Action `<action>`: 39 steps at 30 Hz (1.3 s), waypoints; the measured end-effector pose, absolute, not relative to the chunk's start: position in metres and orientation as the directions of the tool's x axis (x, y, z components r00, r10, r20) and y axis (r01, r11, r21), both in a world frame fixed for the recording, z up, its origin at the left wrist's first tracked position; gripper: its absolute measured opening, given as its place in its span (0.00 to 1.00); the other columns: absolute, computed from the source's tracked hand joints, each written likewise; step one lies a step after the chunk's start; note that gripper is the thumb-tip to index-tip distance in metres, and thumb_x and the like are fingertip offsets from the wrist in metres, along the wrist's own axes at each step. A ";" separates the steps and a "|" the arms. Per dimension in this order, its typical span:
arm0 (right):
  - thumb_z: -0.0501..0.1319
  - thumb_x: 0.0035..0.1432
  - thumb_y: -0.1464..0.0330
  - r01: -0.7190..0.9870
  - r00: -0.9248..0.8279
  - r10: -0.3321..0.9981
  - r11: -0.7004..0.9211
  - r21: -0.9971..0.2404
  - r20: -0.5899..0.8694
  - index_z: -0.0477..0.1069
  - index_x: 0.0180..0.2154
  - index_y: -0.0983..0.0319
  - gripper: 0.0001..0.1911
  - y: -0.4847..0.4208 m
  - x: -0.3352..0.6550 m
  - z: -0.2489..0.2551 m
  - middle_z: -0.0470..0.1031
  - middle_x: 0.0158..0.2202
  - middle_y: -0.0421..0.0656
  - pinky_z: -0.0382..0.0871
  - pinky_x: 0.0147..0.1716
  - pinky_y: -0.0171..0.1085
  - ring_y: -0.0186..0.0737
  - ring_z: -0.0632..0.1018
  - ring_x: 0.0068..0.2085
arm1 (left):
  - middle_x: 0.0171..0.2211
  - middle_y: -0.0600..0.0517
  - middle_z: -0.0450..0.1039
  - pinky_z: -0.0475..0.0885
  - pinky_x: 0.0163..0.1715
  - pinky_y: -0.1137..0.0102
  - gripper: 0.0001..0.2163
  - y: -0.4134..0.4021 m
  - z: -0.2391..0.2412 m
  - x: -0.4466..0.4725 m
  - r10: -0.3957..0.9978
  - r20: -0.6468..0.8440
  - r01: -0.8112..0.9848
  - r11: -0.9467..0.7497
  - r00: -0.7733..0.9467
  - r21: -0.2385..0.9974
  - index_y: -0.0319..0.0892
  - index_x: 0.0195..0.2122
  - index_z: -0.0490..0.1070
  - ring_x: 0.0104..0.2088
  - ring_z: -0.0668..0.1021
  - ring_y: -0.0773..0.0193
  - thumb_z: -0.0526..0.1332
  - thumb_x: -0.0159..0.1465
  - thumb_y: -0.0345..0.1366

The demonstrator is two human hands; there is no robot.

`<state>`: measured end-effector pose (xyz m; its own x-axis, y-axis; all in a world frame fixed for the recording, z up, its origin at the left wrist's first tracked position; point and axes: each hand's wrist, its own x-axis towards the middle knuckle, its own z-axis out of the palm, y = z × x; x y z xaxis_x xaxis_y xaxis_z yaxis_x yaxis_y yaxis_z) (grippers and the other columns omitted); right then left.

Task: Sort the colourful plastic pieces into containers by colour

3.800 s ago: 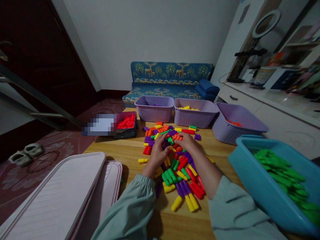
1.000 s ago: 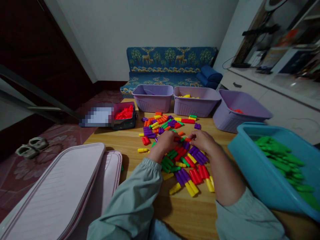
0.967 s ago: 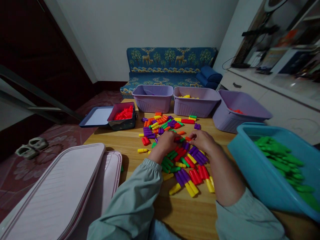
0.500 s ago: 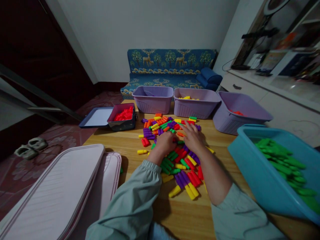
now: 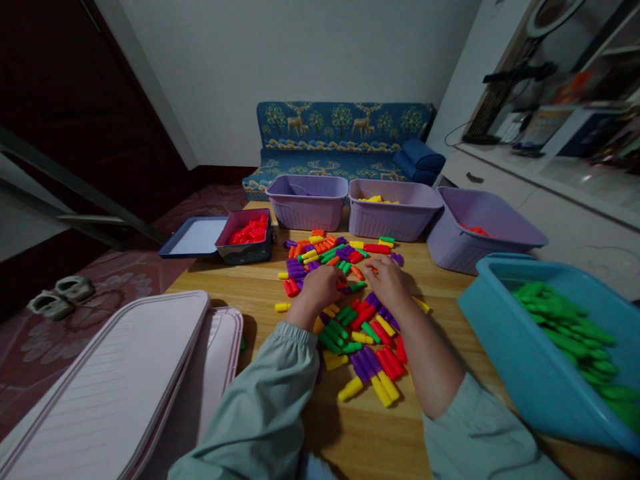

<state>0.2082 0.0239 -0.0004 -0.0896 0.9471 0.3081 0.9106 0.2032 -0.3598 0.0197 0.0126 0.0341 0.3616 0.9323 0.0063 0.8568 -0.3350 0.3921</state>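
Bullet-shaped plastic building pieces point(image 5: 364, 361) in red, yellow, green, purple and orange lie in a loose heap on the wooden table point(image 5: 370, 437), some joined in rows. My left hand point(image 5: 324, 291) is over the middle of the heap, fingers closed, with a red plastic piece point(image 5: 341, 285) showing at the fingertips. Across a small gap, my right hand point(image 5: 386, 280) has its fingers bent together; a speck of orange-red shows there, too small to name. Between the hands lies a green piece point(image 5: 356, 287).
Behind the heap stand purple bins point(image 5: 307, 212), one with yellow pieces point(image 5: 379, 199), another with red ones. A teal bin point(image 5: 525, 360) of green pieces is at right. At left are a tin box point(image 5: 243, 252) of red pieces and pale lids point(image 5: 115, 373). A patterned sofa point(image 5: 345, 147) stands beyond.
My right hand has drawn its spread fingers together and come slightly nearer. The left hand has shifted a little left and down, widening the gap between the hands.
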 end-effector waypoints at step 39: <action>0.64 0.51 0.70 -0.161 -0.074 0.991 -0.122 -0.979 -0.111 0.70 0.48 0.58 0.20 -0.007 0.154 0.042 0.76 0.39 0.41 0.76 0.35 0.35 0.34 0.78 0.35 | 0.17 0.54 0.70 0.63 0.17 0.77 0.16 0.024 0.027 0.026 0.987 0.159 0.168 -0.154 -0.018 0.974 0.37 0.24 0.69 0.18 0.71 0.70 0.71 0.48 0.45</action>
<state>0.1543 -0.0074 0.0418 -0.0739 0.9911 -0.1110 -0.1611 -0.1217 -0.9794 0.0263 0.0237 0.0274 -0.0185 0.9871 0.1590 0.1679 -0.1537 0.9738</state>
